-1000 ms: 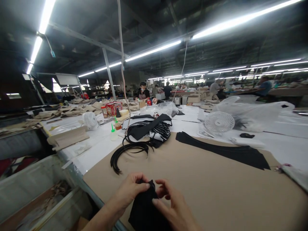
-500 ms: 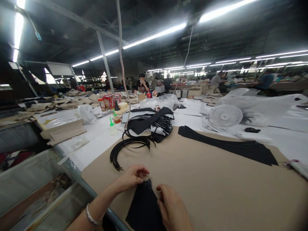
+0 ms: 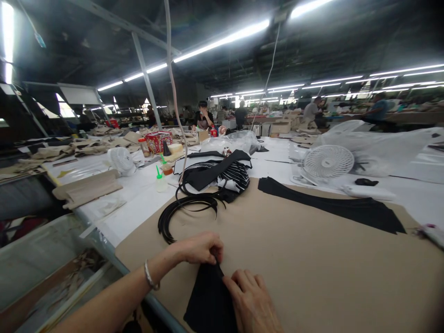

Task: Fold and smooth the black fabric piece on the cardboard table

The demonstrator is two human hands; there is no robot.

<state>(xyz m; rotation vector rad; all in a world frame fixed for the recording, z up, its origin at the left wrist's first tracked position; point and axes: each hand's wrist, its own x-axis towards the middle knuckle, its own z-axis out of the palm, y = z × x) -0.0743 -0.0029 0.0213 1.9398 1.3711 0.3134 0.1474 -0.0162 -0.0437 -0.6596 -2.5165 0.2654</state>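
A dark, roughly triangular black fabric piece lies at the near edge of the brown sheet, its narrow end pointing away from me. My left hand pinches that narrow end between thumb and fingers. Along the right edge of the piece, my right hand has its fingers bent, gripping the edge just below the tip. The left fingertips are partly hidden by the hand itself. Just beyond my left hand lies a bundle of curved black strips.
Black and striped pieces are heaped beyond the strips, and a long black piece lies at right. White fans, a green-capped bottle and a patterned red box stand farther back. A bin sits left below the table edge. Other people are in the background.
My left hand has shifted slightly right and closed on the fabric's tip. My right hand has come against its right edge, where a narrow strip now stands up. The view has shifted a little.
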